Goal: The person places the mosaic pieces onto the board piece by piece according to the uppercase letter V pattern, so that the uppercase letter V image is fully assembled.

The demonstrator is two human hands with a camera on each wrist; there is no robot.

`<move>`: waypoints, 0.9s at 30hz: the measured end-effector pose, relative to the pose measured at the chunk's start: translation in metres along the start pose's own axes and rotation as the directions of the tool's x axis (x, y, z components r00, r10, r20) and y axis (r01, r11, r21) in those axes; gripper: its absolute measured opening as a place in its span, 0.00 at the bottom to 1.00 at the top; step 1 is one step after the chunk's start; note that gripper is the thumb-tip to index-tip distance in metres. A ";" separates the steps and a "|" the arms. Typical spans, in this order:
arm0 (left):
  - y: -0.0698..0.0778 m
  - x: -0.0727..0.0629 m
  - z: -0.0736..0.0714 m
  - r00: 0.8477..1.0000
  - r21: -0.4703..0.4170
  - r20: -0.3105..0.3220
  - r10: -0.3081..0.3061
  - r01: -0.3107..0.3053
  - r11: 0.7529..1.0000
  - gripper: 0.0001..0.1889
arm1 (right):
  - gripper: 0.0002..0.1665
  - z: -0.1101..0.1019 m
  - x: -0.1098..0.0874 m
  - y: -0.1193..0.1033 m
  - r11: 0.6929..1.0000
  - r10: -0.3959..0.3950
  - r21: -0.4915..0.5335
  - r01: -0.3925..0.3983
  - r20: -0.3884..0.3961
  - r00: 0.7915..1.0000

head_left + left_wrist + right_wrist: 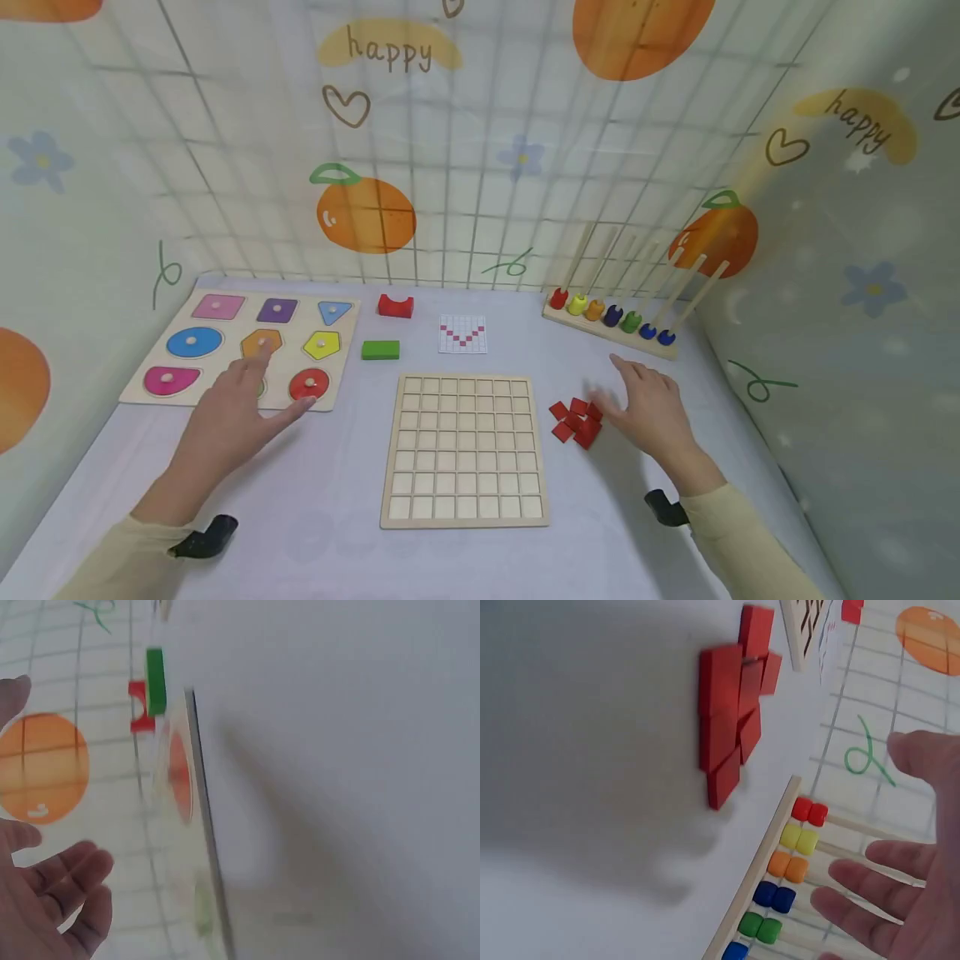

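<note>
My left hand (232,408) hovers at the lower edge of a wooden shape puzzle board (225,368), fingers spread and nothing in them. In the left wrist view its fingers (75,885) are loosely bent. On the right, my right hand (651,408) hangs beside a small heap of red square tiles (587,433), thumb apart from the fingers and nothing held. The right wrist view shows the red tiles (720,735) lying close together, some overlapping. Between the hands lies a wooden grid board (465,528) with bare square cells.
Behind the grid lies a small pattern card (462,343) with red squares in a V. Left of it are a green block (380,350) and a red notched block (395,308). A wooden bead stand (611,331) with upright pegs is at back right. A printed curtain (465,167) hangs behind.
</note>
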State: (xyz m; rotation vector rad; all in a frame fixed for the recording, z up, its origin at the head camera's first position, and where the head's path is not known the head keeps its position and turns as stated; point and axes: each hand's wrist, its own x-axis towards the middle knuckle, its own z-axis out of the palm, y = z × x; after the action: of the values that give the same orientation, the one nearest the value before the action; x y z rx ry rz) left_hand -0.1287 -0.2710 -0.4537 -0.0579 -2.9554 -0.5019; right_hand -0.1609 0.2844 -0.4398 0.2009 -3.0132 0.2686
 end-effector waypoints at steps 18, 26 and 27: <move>0.055 -0.028 0.030 0.983 -0.263 0.179 0.049 -0.001 0.965 0.42 | 0.32 0.019 -0.019 -0.027 0.973 0.023 0.221 -0.059 0.162 0.987; 0.073 -0.028 0.048 0.969 -0.291 0.214 0.120 -0.054 0.955 0.41 | 0.26 0.036 -0.023 -0.038 0.965 0.014 0.253 -0.064 0.192 0.981; 0.074 -0.028 0.049 0.969 -0.295 0.214 0.124 -0.057 0.954 0.41 | 0.24 0.037 -0.022 -0.039 0.965 0.013 0.255 -0.063 0.195 0.981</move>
State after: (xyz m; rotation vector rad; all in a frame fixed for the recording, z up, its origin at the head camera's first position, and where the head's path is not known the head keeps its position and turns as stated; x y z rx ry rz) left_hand -0.1030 -0.1849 -0.4795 -0.3023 -3.0551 -0.9693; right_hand -0.1370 0.2423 -0.4726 0.2006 -3.1645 0.6885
